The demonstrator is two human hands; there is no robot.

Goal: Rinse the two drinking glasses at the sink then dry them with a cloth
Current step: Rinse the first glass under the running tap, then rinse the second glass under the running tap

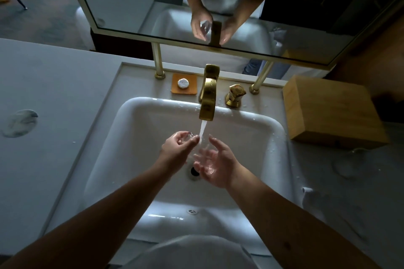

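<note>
Over the white sink basin (140, 129), my left hand (177, 148) grips a clear drinking glass (187, 136) just left of the water stream (202, 130) running from the gold faucet (209, 94). My right hand (215, 165) is beside it under the stream, palm up and wet, its fingers spread and holding nothing. A faint clear shape that may be a second glass (346, 166) stands on the counter to the right; the dim light makes it hard to tell. I cannot make out a cloth with certainty.
A gold tap handle (235, 95) sits right of the faucet. A soap piece on an orange dish (184, 83) lies behind the basin. A wooden box (330, 111) stands at the right, a round grey disc (19, 123) on the left counter. A mirror (306, 35) hangs above.
</note>
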